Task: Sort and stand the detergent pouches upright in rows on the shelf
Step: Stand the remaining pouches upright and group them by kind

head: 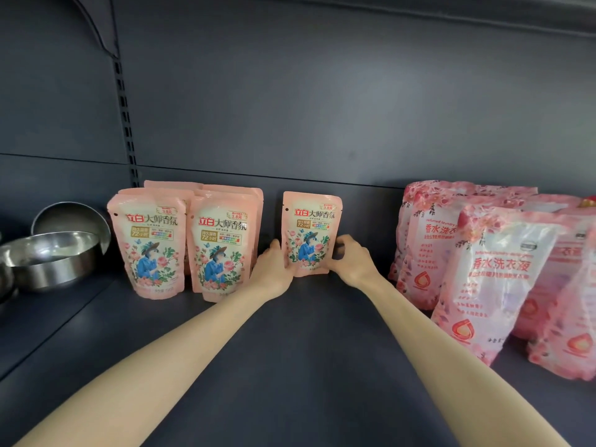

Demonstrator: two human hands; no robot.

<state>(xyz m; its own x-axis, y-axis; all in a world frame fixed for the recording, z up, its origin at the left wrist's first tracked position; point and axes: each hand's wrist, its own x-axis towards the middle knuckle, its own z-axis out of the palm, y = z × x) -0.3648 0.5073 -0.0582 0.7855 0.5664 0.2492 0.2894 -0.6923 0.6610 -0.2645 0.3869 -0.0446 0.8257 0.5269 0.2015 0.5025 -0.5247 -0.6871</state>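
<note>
A small pink detergent pouch (311, 232) stands upright near the back of the dark shelf (290, 350). My left hand (274, 269) grips its lower left edge and my right hand (350, 261) holds its lower right edge. To the left, two rows of the same pink pouches stand upright, one fronted by a pouch (149, 243) and the other by a pouch (222, 245), with more behind them.
Larger pink and white detergent bags (493, 279) lean in rows at the right. Steel bowls (54, 256) sit on the neighbouring shelf section at the left. The shelf's back panel (322, 108) rises behind everything.
</note>
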